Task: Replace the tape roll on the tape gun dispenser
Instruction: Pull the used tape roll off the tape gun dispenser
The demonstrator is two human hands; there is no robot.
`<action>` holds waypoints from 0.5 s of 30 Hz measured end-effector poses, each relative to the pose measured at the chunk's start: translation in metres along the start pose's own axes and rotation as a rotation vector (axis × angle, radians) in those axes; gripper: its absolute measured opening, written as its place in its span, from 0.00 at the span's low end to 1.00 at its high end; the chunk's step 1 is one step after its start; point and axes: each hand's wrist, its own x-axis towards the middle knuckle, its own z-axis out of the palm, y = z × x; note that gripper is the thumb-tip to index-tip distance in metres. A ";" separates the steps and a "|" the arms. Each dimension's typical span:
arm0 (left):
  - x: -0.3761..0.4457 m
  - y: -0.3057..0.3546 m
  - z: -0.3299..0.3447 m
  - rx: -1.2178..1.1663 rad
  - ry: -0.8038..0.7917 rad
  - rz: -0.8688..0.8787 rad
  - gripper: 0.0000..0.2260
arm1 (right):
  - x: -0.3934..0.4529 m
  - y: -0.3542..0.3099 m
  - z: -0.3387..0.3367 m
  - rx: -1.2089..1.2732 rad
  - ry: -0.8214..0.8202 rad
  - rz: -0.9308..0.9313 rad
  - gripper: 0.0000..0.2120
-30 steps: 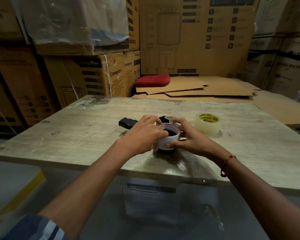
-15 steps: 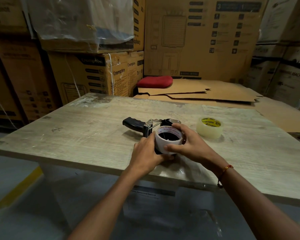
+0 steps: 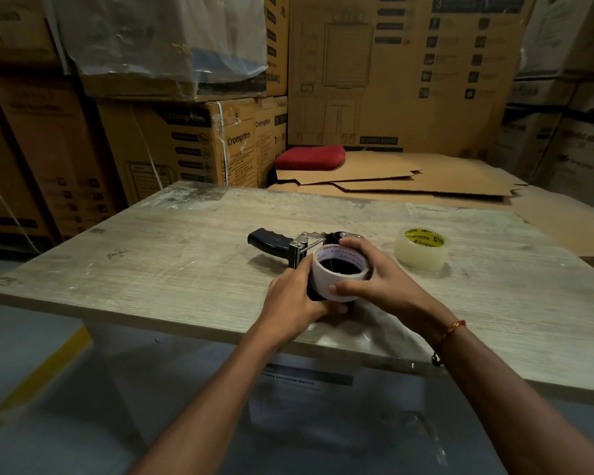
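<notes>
A tape gun (image 3: pixel 282 246) with a black handle and metal frame lies on its side on the wooden table (image 3: pixel 172 269). A white tape roll (image 3: pixel 336 284) with red print on its core sits on the gun's hub. My right hand (image 3: pixel 374 279) grips this roll, thumb on its near wall and fingers over the far rim. My left hand (image 3: pixel 295 299) curls around the roll's left and lower side, where the gun's black body shows. A clear tape roll (image 3: pixel 420 248) with a yellow core label lies flat to the right, apart from both hands.
Flattened cardboard sheets (image 3: pixel 408 183) and a red cushion (image 3: pixel 309 157) lie behind the table. Stacked cartons (image 3: pixel 186 142) fill the back and left. The table's near edge runs just under my wrists.
My left hand has slid from on top of the white roll to its lower left side, uncovering the gun's handle and metal frame. The right hand keeps its grip.
</notes>
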 end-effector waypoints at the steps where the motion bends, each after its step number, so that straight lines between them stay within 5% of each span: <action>1: 0.001 0.000 0.000 -0.009 0.000 0.001 0.43 | -0.001 0.000 -0.001 0.015 -0.008 0.005 0.38; 6: 0.003 -0.004 0.003 -0.029 0.003 -0.025 0.41 | -0.001 -0.005 0.005 -0.042 -0.026 0.008 0.43; 9: 0.003 -0.005 0.003 -0.033 -0.001 -0.020 0.39 | -0.004 -0.009 0.019 -0.105 0.095 -0.025 0.49; 15: 0.005 -0.010 -0.006 -0.107 -0.085 -0.036 0.38 | -0.008 -0.008 0.017 -0.060 0.125 -0.054 0.42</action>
